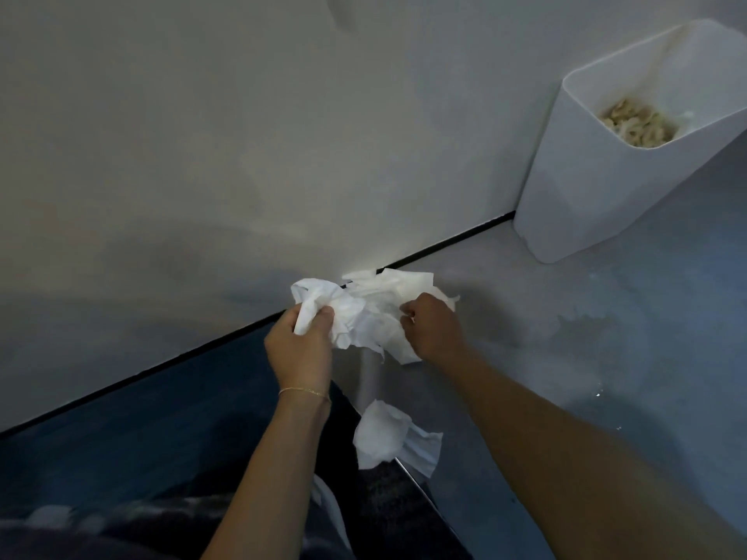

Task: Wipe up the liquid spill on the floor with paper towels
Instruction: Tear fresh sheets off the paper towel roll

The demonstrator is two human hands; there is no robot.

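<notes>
Both my hands hold one bunch of crumpled white paper towels [374, 309] in the air, near the base of the wall. My left hand [301, 341] grips its left end in a fist. My right hand [432, 327] pinches its right side with curled fingers. Another crumpled paper towel [390, 436] lies lower down, near a metal floor strip. A wet patch of spilled liquid [586, 325] glistens on the grey floor to the right of my hands, with small droplets [598, 394] further right.
A white bin [598, 187] stands against the wall at the upper right, with crumpled brownish paper inside. The white wall [242, 155] meets the floor along a dark seam. A dark blue floor area [141, 430] lies at the lower left.
</notes>
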